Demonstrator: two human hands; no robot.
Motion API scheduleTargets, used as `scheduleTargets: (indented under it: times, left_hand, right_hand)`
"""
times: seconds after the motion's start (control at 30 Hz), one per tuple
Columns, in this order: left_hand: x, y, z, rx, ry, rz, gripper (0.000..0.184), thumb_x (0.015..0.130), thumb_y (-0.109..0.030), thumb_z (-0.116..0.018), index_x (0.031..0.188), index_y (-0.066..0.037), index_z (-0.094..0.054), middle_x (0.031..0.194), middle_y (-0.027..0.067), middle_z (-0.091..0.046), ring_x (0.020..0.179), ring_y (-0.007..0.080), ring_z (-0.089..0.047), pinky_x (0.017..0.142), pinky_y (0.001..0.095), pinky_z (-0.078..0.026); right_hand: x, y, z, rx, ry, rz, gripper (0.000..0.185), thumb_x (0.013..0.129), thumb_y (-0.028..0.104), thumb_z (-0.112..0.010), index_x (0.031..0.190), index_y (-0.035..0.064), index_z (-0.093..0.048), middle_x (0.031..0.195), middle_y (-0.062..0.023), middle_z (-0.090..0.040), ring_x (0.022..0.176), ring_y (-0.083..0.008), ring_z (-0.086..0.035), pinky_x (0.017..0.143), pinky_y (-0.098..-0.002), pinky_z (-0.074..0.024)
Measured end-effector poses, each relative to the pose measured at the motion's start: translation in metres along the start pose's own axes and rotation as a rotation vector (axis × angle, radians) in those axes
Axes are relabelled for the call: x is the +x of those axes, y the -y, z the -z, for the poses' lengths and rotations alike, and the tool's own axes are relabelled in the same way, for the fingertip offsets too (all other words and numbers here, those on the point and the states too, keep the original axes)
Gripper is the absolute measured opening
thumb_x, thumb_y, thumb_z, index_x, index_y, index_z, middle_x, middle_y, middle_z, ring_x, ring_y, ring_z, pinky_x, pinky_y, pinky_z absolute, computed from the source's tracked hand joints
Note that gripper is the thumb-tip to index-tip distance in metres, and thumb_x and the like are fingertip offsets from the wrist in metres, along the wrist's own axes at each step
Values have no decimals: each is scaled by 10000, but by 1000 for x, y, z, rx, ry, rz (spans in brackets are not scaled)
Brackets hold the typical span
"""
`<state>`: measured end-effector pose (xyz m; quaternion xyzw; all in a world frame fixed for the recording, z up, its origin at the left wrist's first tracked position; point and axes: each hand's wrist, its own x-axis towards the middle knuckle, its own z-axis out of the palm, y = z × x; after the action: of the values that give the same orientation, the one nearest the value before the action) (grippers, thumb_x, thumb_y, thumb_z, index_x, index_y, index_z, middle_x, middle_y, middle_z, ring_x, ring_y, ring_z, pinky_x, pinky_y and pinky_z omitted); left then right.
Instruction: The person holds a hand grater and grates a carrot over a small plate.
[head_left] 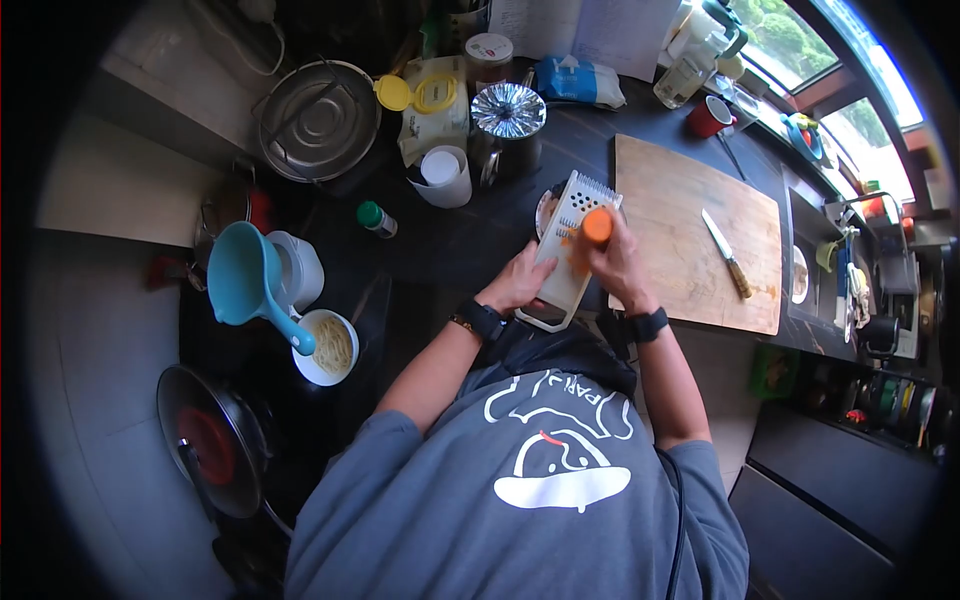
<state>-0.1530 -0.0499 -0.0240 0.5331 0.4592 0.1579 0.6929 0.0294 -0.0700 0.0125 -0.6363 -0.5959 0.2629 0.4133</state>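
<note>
My left hand (517, 277) grips the side of a white flat grater (573, 255), which is tilted over a plate (545, 208) at the counter's front edge. Most of that plate is hidden behind the grater. In my right hand (625, 262) is a carrot (598, 226), its orange cut end facing up, held against the grater's face. Orange bits cling to the grater around the carrot. A wooden cutting board (690, 220) lies just right of my right hand, and a knife (727, 255) with a patterned handle rests on it.
Behind the grater stands a foil-topped pot (508, 112). To the left are a green-capped jar (376, 219), a blue strainer (243, 275), a bowl of noodles (330, 348) and a lidded pan (212, 440). A red mug (709, 117) sits near the window.
</note>
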Motion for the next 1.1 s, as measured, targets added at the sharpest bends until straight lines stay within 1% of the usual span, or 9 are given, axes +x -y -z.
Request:
scheduleTargets:
  times: [0.3,0.4,0.47,0.53,0.7,0.8,0.9,1.03,1.1]
  left_hand:
    - [-2,-3,1,-38,18,13,396,979,-305,-507,1271,-50,-428,1090,106,-603,882,193,-654,543,304,-586]
    - [-1,-1,2,-53,22,-12,433,970,-298,-520,1263,-1,-406,1136,194,-588,900,283,-670,541,350,-605]
    - [-1,0,1,-40,22,-5,389,979,-298,-507,1265,-46,-429,1077,105,-604,863,187,-657,538,300,-586]
    - [-1,3,0,-53,25,-2,387,980,-297,-506,1263,-44,-429,1077,109,-604,862,186,-657,536,300,-586]
    - [-3,-6,1,-52,23,4,389,980,-295,-505,1261,-37,-429,1085,118,-602,855,187,-657,530,302,-585]
    - [-1,-2,1,-35,14,4,395,977,-303,-509,1264,-43,-432,1090,117,-602,859,190,-657,529,303,-584]
    - [-3,-1,1,-32,27,3,393,974,-304,-516,1264,-50,-437,1100,119,-601,872,195,-656,530,305,-585]
    - [-4,-5,1,-31,21,2,392,976,-310,-512,1263,-53,-439,1106,124,-599,902,204,-654,541,310,-590]
    - [-3,-5,2,-19,22,1,395,977,-312,-510,1264,-52,-438,1111,125,-598,911,207,-654,545,311,-591]
  right_hand:
    - [19,-7,2,51,3,-20,387,787,118,-742,1089,12,-524,931,-201,-636,871,-346,-643,773,-397,-510]
    - [-2,5,-2,-7,69,16,383,793,119,-737,1091,9,-524,937,-206,-635,876,-349,-645,768,-394,-512]
    - [0,0,-3,-3,76,62,376,800,117,-728,1095,6,-523,932,-213,-630,872,-354,-645,754,-395,-517]
    - [14,-7,-3,30,-39,-18,376,802,115,-727,1097,3,-522,914,-202,-635,846,-343,-650,735,-385,-524]
    - [11,3,8,43,61,4,361,808,103,-713,1103,9,-528,907,-177,-644,832,-270,-658,722,-369,-524]
    - [-9,2,-2,-67,46,161,399,791,100,-731,1122,13,-528,932,-183,-642,858,-309,-656,733,-377,-526]
    - [9,-4,-1,-3,-44,13,408,787,108,-735,1122,13,-523,937,-199,-638,871,-356,-648,747,-396,-523]
    - [14,-3,1,46,-55,22,404,792,120,-731,1118,12,-518,924,-212,-640,853,-372,-649,746,-406,-520]
    - [-3,5,-2,-30,59,54,393,792,111,-729,1108,10,-518,917,-208,-636,837,-360,-648,738,-405,-518]
